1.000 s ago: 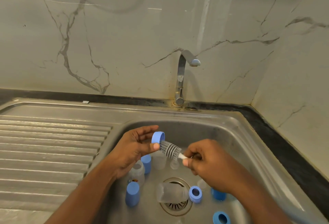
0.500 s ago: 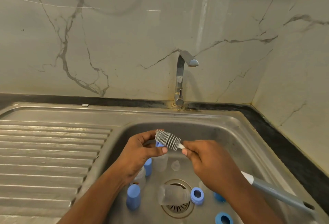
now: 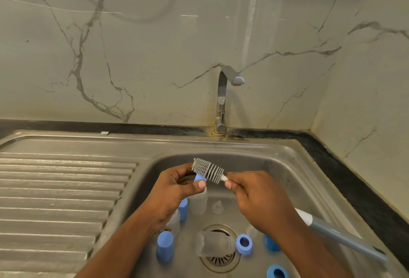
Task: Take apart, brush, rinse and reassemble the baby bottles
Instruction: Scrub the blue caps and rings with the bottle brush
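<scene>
1. Quick update from my end of the feed: the grey silicone bottle brush (image 3: 208, 170) has pushed forward since a second ago. Back then the small blue plastic screw ring (image 3: 200, 178) sat right at the bristle tip. Now the bristle head pokes out past the left hand's fingertips, and only a sliver of blue shows under the bristles.
2. Left hand (image 3: 177, 189): thumb and fingers are curled in, pinching that blue ring. I can't tell whether the brush runs through the ring or just across it, since the bristles cover it.
3. Right hand (image 3: 254, 198): fingers are closed tight round the brush's white neck, right behind the bristles. The long grey handle now trails out behind that wrist. It wasn't in shot a second ago.
4. The hands sit just apart from each other over the stainless steel sink (image 3: 276, 167). No water is coming from the chrome tap (image 3: 222, 100) beyond them.
5. My read is that this is the brushing step, mid-stroke on one ring. There's plenty left to do. Below the hands a clear plastic bottle (image 3: 214, 244) lies across the drain with a second blue ring (image 3: 244, 244) just beside it. A tall blue cap (image 3: 164, 249) stands under the left wrist. Everything is still apart, and nothing is back together yet.
</scene>
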`<state>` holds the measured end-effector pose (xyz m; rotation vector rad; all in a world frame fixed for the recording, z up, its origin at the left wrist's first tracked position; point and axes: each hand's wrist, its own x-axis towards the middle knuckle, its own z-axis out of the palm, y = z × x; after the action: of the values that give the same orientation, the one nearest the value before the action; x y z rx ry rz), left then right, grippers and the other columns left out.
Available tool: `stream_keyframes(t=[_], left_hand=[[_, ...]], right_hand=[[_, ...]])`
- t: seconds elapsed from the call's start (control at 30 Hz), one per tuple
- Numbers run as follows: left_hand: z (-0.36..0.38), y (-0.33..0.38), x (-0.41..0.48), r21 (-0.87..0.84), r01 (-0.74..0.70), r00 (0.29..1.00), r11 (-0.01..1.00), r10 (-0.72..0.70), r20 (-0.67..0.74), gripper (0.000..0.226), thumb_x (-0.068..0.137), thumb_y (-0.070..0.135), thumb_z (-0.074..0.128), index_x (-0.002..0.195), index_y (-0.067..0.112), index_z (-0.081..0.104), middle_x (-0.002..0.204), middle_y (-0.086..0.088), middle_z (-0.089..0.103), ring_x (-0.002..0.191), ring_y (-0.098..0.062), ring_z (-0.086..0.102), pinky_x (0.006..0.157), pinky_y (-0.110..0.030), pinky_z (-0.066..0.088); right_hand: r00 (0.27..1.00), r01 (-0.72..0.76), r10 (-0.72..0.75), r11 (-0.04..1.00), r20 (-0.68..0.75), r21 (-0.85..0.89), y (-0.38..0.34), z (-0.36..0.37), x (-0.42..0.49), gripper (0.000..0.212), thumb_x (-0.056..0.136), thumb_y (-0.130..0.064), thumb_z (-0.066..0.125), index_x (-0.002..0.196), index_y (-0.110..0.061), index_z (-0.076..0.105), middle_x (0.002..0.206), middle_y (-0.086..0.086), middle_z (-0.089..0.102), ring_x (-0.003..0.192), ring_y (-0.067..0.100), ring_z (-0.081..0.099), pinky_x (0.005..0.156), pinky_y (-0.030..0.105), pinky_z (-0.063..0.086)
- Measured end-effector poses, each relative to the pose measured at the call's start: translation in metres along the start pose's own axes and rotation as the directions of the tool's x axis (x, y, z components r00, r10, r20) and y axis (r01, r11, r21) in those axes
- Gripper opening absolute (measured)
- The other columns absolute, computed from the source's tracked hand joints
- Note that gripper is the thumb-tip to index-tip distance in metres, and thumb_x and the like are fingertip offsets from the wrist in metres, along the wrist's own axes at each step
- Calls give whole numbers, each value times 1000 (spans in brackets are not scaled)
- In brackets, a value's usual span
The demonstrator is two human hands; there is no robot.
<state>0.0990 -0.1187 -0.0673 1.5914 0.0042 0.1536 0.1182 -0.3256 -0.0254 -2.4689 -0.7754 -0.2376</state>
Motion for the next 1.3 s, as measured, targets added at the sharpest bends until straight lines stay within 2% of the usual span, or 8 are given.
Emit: stream_keyframes(t=[0.2, 0.37, 0.63, 0.83, 0.9, 1.0, 1.17, 1.3], left_hand=[[7, 0, -2, 62, 13, 998, 998, -17, 62, 44, 80, -4, 75, 120, 14, 69, 108, -1, 76, 103, -18, 71, 84, -22, 55], [-3, -1, 3, 22, -17, 998, 1000, 18, -52, 40, 83, -4, 72, 118, 13, 69, 107, -2, 76, 105, -20, 71, 91, -28, 55], [9, 0, -1, 22, -9, 999, 1000, 8, 40, 45, 80, -3, 75, 119, 18, 68, 109, 1, 76, 104, -16, 71, 88, -25, 55], [0, 0, 2, -71, -21, 999, 997, 18, -47, 50, 73, 0, 76, 121, 11, 67, 110, -5, 76, 107, -21, 70, 96, -34, 53], [0, 1, 1, -89, -28, 999, 996, 25, -33, 52, 69, 2, 77, 120, 10, 68, 110, -6, 76, 106, -22, 71, 92, -31, 55], [9, 3, -2, -65, -16, 1000, 998, 16, 4, 46, 76, -10, 73, 114, 16, 70, 107, -4, 76, 100, -18, 72, 83, -23, 57], [7, 3, 1, -97, -5, 999, 995, 1, -39, 45, 79, -12, 70, 116, 13, 69, 105, -3, 77, 99, -15, 71, 82, -21, 56], [4, 5, -1, -120, 12, 1000, 993, -13, -15, 44, 79, -12, 69, 113, 16, 70, 108, -3, 76, 100, -15, 70, 83, -22, 55]], right_hand=[[994, -107, 107, 994, -8, -29, 13, -5, 3, 23, 99, -32, 51, 81, -24, 63, 56, -7, 49, 55, 12, 47, 54, 29, 36], [997, 31, -31, 1000, 66, 5, -2, -1, -4, 20, 99, -34, 49, 95, -24, 66, 63, -6, 56, 60, 15, 51, 58, 34, 42], [994, -110, 110, 990, 0, -88, 8, -7, 3, 28, 100, -32, 49, 73, -25, 52, 56, -6, 46, 55, 13, 45, 54, 31, 34], [998, 7, -6, 1000, 63, -24, -4, -8, -3, 22, 99, -32, 50, 87, -20, 64, 57, -8, 49, 57, 13, 48, 56, 33, 38], [999, -25, 26, 999, 34, -24, -5, -6, 0, 23, 99, -33, 49, 87, -21, 64, 60, -7, 51, 60, 15, 52, 59, 36, 42], [992, -130, 130, 990, -2, -56, 5, -9, 3, 25, 100, -33, 49, 84, -21, 64, 62, -6, 51, 65, 20, 54, 62, 38, 44], [995, -100, 101, 995, 14, -26, 3, -10, 0, 26, 99, -32, 51, 80, -18, 62, 57, -5, 49, 58, 18, 50, 57, 39, 42], [991, -129, 130, 992, 26, -9, 1, -12, 2, 25, 100, -31, 50, 94, -16, 69, 60, -3, 54, 58, 16, 51, 57, 37, 42]])
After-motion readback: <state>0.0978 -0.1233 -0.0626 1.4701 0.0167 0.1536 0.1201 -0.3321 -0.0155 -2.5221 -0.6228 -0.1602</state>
